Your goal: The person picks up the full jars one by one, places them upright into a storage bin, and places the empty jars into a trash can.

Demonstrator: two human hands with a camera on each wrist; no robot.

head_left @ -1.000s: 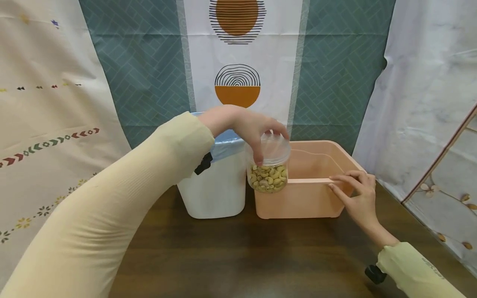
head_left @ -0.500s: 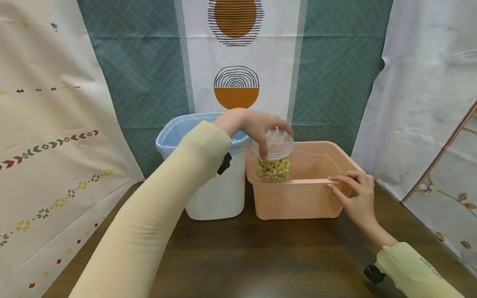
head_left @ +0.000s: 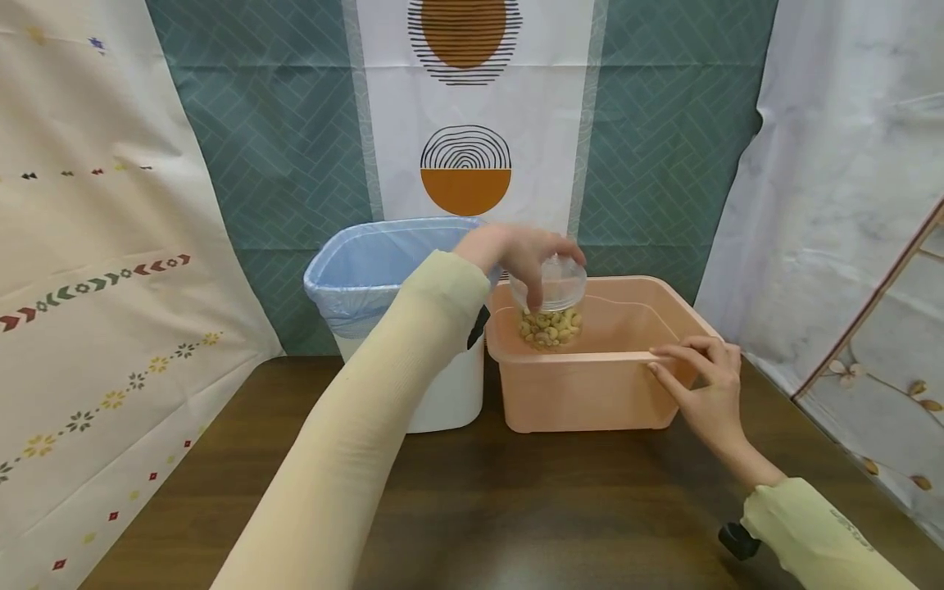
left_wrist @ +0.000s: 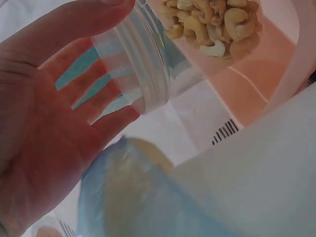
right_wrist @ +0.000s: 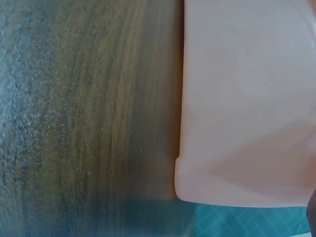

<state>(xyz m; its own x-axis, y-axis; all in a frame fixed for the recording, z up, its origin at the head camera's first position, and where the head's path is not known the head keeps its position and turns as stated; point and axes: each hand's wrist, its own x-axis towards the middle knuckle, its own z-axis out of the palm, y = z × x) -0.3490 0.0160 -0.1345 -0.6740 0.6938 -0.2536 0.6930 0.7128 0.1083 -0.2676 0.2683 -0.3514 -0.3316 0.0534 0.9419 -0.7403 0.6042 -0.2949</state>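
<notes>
My left hand (head_left: pixel 519 256) grips a clear plastic jar (head_left: pixel 553 299) by its lid from above. Pale cashews (left_wrist: pixel 212 24) fill the lower part of the jar. It hangs over the left end of a peach plastic tub (head_left: pixel 590 393), its bottom overlapping the tub's opening in the head view. In the left wrist view the thumb and fingers spread around the clear lid (left_wrist: pixel 140 59). My right hand (head_left: pixel 711 393) pinches the tub's front rim near its right corner, thumb outside and fingers over the edge. The right wrist view shows mostly the tub's side wall (right_wrist: pixel 247 98).
A white bin (head_left: pixel 450 401) with a blue liner bag (head_left: pixel 354 283) stands just left of the tub, partly behind my left forearm. Both stand on a dark wooden table (head_left: pixel 516 508). Patterned cloths hang behind and at both sides.
My left hand has carried the jar slightly right and back, from in front of the tub's rim to over its opening. The right hand stays on the rim.
</notes>
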